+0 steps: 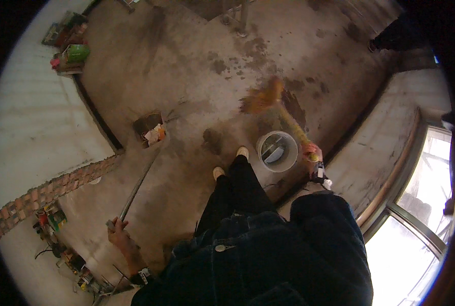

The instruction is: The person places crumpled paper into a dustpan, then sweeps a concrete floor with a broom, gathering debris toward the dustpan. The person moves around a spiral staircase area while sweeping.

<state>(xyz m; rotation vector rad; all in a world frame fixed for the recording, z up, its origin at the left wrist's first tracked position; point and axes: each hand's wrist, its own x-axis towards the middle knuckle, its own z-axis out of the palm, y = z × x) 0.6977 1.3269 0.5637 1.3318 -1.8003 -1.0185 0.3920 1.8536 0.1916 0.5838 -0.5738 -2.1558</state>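
My left hand (pixel 118 231) is closed around the long handle of a dustpan (pixel 150 128), whose pan rests on the floor at left centre with crumpled paper and orange scraps in it. In my right hand (pixel 312 153) is the handle of a straw broom (pixel 264 97). Its blurred bristles are over the floor, ahead of a white bucket (pixel 261 162). Inside the bucket lie a pale flat object and something dark that I cannot make out. The bucket stands on the floor between my feet and my right hand.
Damp patches mark the concrete floor (pixel 197 126). Assorted items (pixel 72 258) line the lower left wall; a green container (pixel 76 53) and other items stand at the upper left. Metal legs (pixel 243 19) are at the top. A wall with a window (pixel 422 168) runs along the right.
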